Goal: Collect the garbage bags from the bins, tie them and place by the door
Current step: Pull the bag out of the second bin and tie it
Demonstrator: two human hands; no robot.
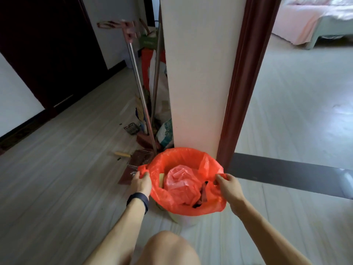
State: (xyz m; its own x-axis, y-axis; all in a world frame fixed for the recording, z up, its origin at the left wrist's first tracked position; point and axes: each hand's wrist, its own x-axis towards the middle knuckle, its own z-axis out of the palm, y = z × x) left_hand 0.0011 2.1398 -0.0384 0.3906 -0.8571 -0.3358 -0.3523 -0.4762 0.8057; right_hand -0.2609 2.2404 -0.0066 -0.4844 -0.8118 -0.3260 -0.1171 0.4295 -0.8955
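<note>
A bare knee (168, 245) sits nearest the lens, w/ both forearms reaching past it to the bin (184, 219); only a pale strip of the bin shows below the red bag (183, 204) that lines it and folds over its rim; bag mouth lies straight ahead of both hands, betw. them, about equally near to each; left hand (140, 183), w/ a dark band (138, 200) on its wrist, has thumb and fingers closed on the bag's left handle loop, which sticks out just beyond the knuckles; right hand (230, 188) pinches the right handle edge the same way, fingers curled, not spread; so the line from one handle to the other runs left-right across the body, and the bag's depth runs down into the bin, i.e. the lift prob. needs to go straight up; inside the mouth, a crumpled lighter-red bag (180, 183) and some dark scraps, so it isn't empty; beyond the hands a white pillar (198, 73) stands close behind the bin, and further left of the left hand lean mop poles (140, 88); bag not yet out, not yet tied.
</note>
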